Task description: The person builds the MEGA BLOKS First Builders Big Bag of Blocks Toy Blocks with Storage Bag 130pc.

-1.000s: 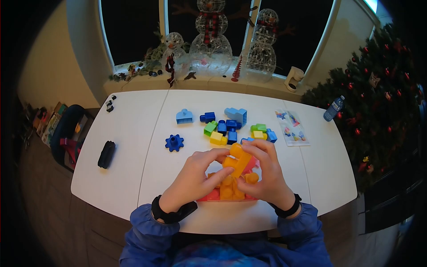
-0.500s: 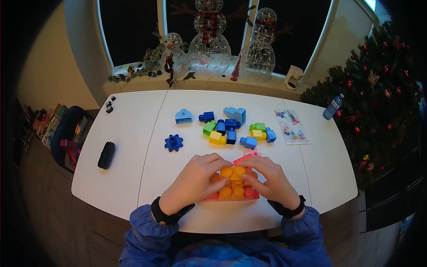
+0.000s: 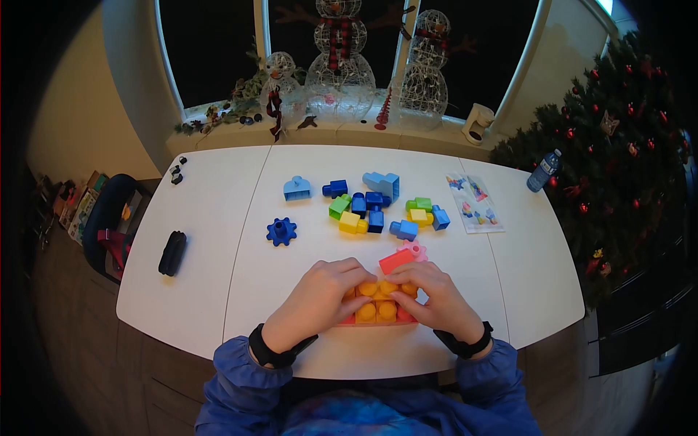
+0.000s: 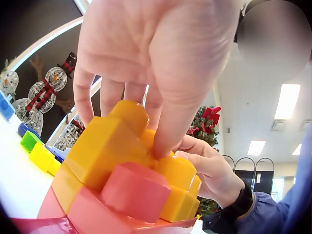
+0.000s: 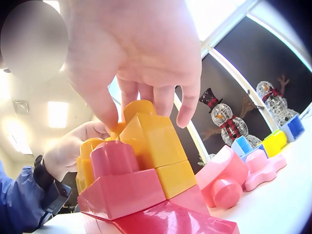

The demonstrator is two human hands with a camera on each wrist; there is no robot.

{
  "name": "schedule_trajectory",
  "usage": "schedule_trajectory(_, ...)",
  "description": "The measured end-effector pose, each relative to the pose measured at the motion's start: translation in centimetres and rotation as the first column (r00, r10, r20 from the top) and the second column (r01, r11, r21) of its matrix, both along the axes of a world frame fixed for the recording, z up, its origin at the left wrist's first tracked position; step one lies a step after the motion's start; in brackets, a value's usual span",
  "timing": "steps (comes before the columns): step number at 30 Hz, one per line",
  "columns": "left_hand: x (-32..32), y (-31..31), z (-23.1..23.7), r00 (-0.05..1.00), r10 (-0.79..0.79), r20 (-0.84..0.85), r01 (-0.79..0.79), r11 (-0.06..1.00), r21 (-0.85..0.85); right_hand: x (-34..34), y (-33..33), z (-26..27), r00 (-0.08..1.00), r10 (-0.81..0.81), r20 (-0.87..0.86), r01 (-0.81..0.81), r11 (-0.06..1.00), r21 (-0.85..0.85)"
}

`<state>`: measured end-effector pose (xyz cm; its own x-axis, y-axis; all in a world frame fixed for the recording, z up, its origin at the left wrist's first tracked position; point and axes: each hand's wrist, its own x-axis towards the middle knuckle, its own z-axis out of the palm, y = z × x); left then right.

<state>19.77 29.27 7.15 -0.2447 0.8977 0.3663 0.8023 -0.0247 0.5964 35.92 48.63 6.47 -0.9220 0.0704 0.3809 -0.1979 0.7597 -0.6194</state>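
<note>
A stack of orange blocks (image 3: 376, 312) on a pink-red base stands before the person, near the table's front edge. Thumb and fingers of the left hand (image 3: 311, 301) (image 4: 161, 48) pinch an orange block at the top from the left. Opposite, the right hand (image 3: 445, 299) (image 5: 131, 44) pinches it from the right, the two hands' fingertips close together. In the left wrist view a tall orange block (image 4: 97, 153) sits beside a pink stud block (image 4: 136, 192). The right wrist view shows an orange block (image 5: 156, 141) above a pink block (image 5: 122, 195). Fingers partly hide the top.
Behind the stack lie a red-pink block (image 3: 395, 261) and a pink gear piece (image 3: 414, 251). Farther back are several blue, green and yellow blocks (image 3: 352, 222), a blue gear (image 3: 281, 231), a picture sheet (image 3: 476, 206), a bottle (image 3: 544, 171) and a black case (image 3: 172, 253).
Both hands have lowered the orange block from above the stack onto its top. Over the last half second they have stayed around it, with the fingers a little lower.
</note>
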Motion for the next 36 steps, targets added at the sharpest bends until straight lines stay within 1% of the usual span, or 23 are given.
schedule_trajectory(3,0.0,-0.1,-0.3,1.0,0.008,0.013,-0.008,1.0,-0.022,0.1,-0.2,-0.5,1.0,-0.024,-0.009,0.024,0.999,-0.038)
schedule_trajectory(5,-0.1,-0.4,-0.6,1.0,0.017,0.0,-0.017,0.999,-0.029,0.3,-0.4,0.1,0.999,-0.032,-0.033,0.032,0.999,0.004)
schedule_trajectory(6,0.0,-0.9,-0.4,0.999,0.027,0.043,-0.025,0.999,-0.04,0.3,-0.4,0.3,0.998,-0.035,-0.045,0.036,0.999,0.025)
schedule_trajectory(8,0.1,-2.1,0.2,0.991,0.046,0.127,-0.038,0.997,-0.062,0.8,-0.2,0.2,0.994,-0.084,-0.067,0.083,0.996,-0.023)
schedule_trajectory(9,0.0,-2.6,0.2,0.992,0.047,0.118,-0.036,0.995,-0.09,1.1,-0.1,0.2,0.991,-0.108,-0.078,0.105,0.993,-0.047)
schedule_trajectory(12,0.1,-3.7,-0.2,0.994,0.056,0.098,-0.04,0.988,-0.152,2.4,0.8,-0.4,0.988,-0.153,-0.028,0.155,0.987,0.052)
schedule_trajectory(15,0.3,-4.0,-1.0,0.994,0.079,0.076,-0.064,0.982,-0.178,2.5,0.8,-1.2,0.986,-0.159,-0.053,0.16,0.987,0.018)
schedule_trajectory(17,0.3,-3.9,-1.8,0.994,0.098,0.044,-0.088,0.977,-0.193,2.3,0.9,-1.4,0.985,-0.15,-0.082,0.153,0.988,0.032)
schedule_trajectory(21,-0.1,-3.6,-1.9,0.991,0.114,0.066,-0.099,0.976,-0.196,1.7,0.9,-1.4,0.981,-0.158,-0.116,0.163,0.986,0.035)
schedule_trajectory(29,-1.2,-3.0,-3.0,0.982,0.114,0.15,-0.088,0.981,-0.17,0.7,1.7,-1.0,0.987,-0.132,-0.097,0.135,0.99,0.03)
schedule_trajectory(32,-1.6,-3.1,-2.8,0.989,0.1,0.113,-0.078,0.981,-0.18,0.7,1.5,-0.8,0.986,-0.143,-0.088,0.145,0.989,0.017)
schedule_trajectory(35,-3.9,-3.1,-1.0,0.963,0.071,0.259,-0.031,0.987,-0.155,0.7,1.4,-1.0,0.984,-0.154,-0.09,0.156,0.988,0.009)
schedule_trajectory(36,-5.5,-2.7,-0.7,0.956,0.152,0.249,-0.12,0.983,-0.142,0.7,1.4,-1.1,0.983,-0.158,-0.091,0.16,0.987,0.006)
